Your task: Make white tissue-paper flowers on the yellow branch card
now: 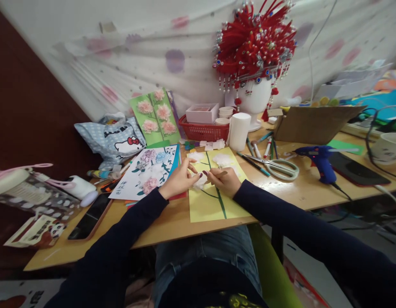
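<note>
Over a yellow sheet of paper [200, 209] with a dark green painted stem [221, 199], my two hands meet with thumb tips close together. My left hand [180, 179] has its thumb and fingers apart, with nothing plainly held. My right hand [228, 182] is closed in a pinch; a small brownish sliver shows at its fingers, too small to name. White fluffy tufts lie on the sheet: one tuft [222, 160] beyond my right hand, another [195, 157] by my left fingertips. Part of the sheet is hidden under my hands.
White paper with flowers [149, 171] lies left, a phone [90, 216] beyond it. Scissors [283, 169], markers [267, 147] and a blue glue gun [323, 164] with its cable lie right. Behind stand a paper roll [239, 130], a red basket [200, 130] and a red headdress [257, 47].
</note>
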Motion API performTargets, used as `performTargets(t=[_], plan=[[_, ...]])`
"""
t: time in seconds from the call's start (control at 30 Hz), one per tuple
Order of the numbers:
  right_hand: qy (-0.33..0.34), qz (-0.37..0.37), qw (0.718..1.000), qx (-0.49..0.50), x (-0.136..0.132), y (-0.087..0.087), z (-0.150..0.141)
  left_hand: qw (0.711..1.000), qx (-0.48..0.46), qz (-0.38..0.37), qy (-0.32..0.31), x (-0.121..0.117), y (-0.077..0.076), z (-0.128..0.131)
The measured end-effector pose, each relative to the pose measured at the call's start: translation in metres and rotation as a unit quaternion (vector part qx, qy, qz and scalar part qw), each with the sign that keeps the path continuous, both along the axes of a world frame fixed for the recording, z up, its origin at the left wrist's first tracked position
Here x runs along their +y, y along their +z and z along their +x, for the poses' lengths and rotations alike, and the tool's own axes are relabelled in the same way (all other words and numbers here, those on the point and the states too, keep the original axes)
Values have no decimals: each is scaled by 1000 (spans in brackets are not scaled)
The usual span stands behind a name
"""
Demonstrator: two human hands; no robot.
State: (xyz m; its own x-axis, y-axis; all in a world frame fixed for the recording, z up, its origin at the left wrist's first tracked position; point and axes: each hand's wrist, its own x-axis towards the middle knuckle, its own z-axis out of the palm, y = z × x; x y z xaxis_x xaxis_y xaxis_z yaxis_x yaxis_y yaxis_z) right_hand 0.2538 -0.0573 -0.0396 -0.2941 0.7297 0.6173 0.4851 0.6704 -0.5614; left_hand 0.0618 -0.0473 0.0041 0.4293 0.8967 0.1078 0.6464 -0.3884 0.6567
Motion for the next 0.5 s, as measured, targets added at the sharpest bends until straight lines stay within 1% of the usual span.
performTargets(t=[0.07,0.17,0.23,0.3,0.4,0.5], plan=[[-2,-3,1000,-22,0,-1,0,999,15,25,-28,-2,-4,-9],[1,-1,999,-53,0,-1,-1,993,80,46,-77,-3,-14,-19],[-1,10,997,-77,-1,-1,-2,988,120,37,-90,-1,-22,-21],[-3,33,994,-105,-1,-1,-4,985,146,14,-96,0,-27,-21],[-1,84,983,-163,0,-2,-6,981,161,-5,-103,1,-29,-20],[29,127,966,-223,-1,-2,-9,980,167,-4,-109,0,-25,-18]])
